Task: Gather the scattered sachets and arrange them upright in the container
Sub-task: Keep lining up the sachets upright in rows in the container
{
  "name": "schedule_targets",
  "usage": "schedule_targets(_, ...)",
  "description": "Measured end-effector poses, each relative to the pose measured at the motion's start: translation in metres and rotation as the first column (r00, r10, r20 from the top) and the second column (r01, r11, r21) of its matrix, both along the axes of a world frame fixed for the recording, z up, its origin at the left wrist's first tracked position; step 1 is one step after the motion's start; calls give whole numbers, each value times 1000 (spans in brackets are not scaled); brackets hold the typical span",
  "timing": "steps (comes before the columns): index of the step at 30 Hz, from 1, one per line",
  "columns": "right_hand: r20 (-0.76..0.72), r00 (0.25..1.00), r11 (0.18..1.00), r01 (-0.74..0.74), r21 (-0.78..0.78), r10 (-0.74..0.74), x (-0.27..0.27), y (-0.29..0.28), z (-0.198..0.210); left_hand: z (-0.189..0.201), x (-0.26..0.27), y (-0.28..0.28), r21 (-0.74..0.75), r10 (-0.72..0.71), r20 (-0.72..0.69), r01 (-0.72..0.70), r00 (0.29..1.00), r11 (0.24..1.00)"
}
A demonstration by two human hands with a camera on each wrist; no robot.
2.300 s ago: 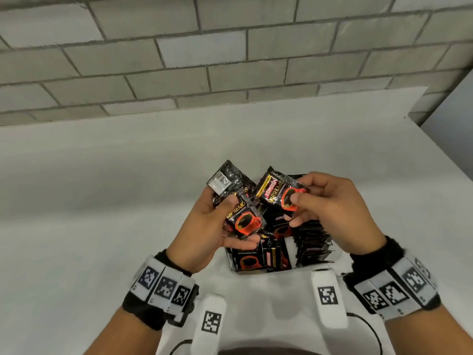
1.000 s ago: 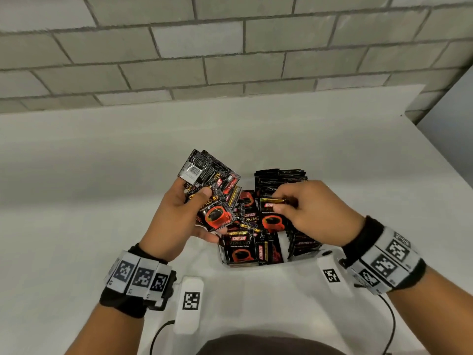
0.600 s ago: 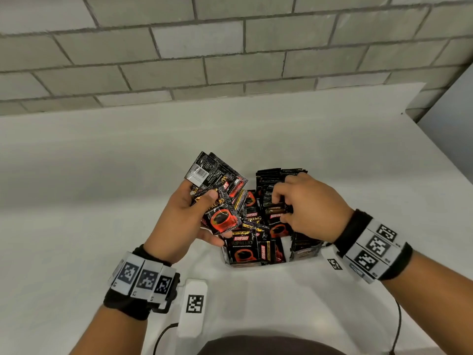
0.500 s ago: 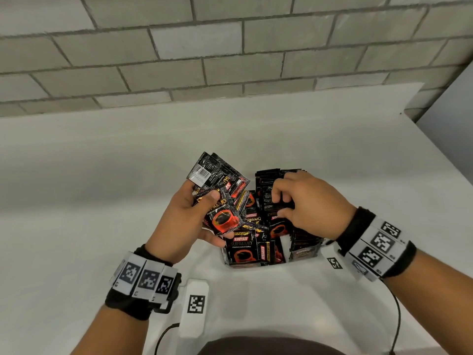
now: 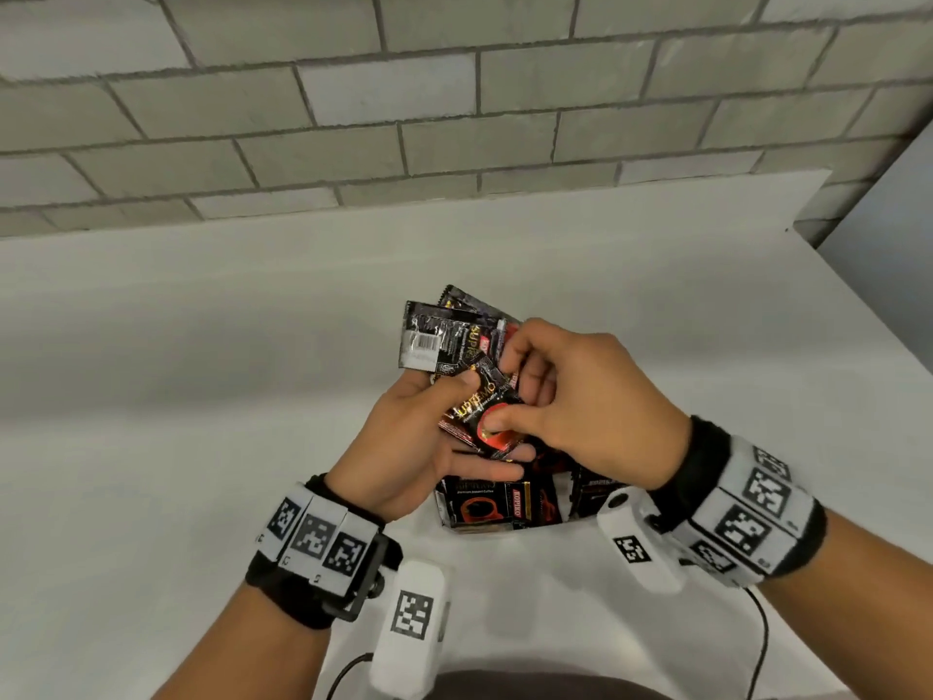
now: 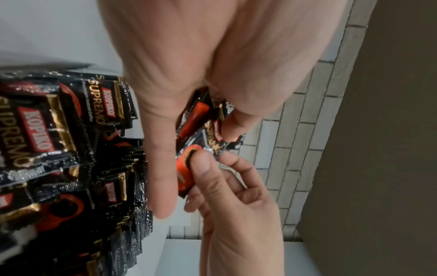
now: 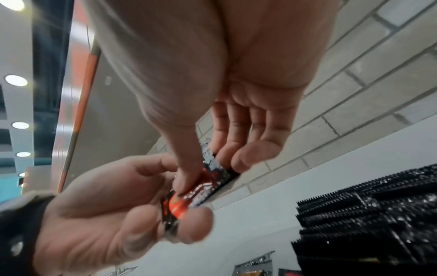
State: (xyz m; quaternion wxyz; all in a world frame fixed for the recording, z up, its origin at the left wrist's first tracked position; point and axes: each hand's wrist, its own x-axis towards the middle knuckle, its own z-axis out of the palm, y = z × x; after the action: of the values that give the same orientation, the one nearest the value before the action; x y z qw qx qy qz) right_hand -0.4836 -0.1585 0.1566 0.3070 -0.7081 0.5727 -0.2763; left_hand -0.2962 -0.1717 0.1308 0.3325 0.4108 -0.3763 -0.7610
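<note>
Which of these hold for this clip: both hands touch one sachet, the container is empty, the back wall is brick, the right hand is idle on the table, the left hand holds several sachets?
1. Both hands touch the front Kopiko sachet. True: the left hand and the right hand both pinch it.
2. The container is empty. False: sachets already stand in it.
3. The back wall is brick. True.
4. The right hand lies idle on the table. False: it is raised, pinching the sachet.
5. The left hand holds several sachets. True: a fanned bundle.
</note>
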Motion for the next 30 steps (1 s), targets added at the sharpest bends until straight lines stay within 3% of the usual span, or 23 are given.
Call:
schedule_targets(2,47,999,999,5,33,-7,-2,-1,-5,1,2,-1,45,-46,-42,48,998,998)
schedule_targets(4,-1,999,999,-34,42,34,-4,-1,-7,2,4,-1,74,-58,-63,62,996,995)
schedule_targets(9,-33,990,986,-132,101,136,-15,0,-4,-1,7,-3,29,15,30,-16,999,999)
schedule_targets(12,-31,1000,998,9,54,-7,-30,-2,4,-2,14,-5,-25,49,60,-47,997,999)
schedule_targets(14,45,993,991,108,78,-112,-40,-5,8,-3,21,-7,-45,94,69,-91,993,995)
schedule_targets(18,88,984,978,141,153,-155,-50,-11,7,-6,33,-10,-80,151,118,-142,981,987)
schedule_targets(22,-92,996,987,10,158,5,-46,-16,-13,-7,39,-11,-89,189,137,-178,972,980)
schedule_targets(25,-260,958,991,-96,92,117,-44,-18,-25,-9,39,-11,-93,189,142,-177,972,980)
schedule_targets(30,-365,923,993,-119,24,119,-45,-20,-31,-10,38,-9,-101,204,147,-190,968,977)
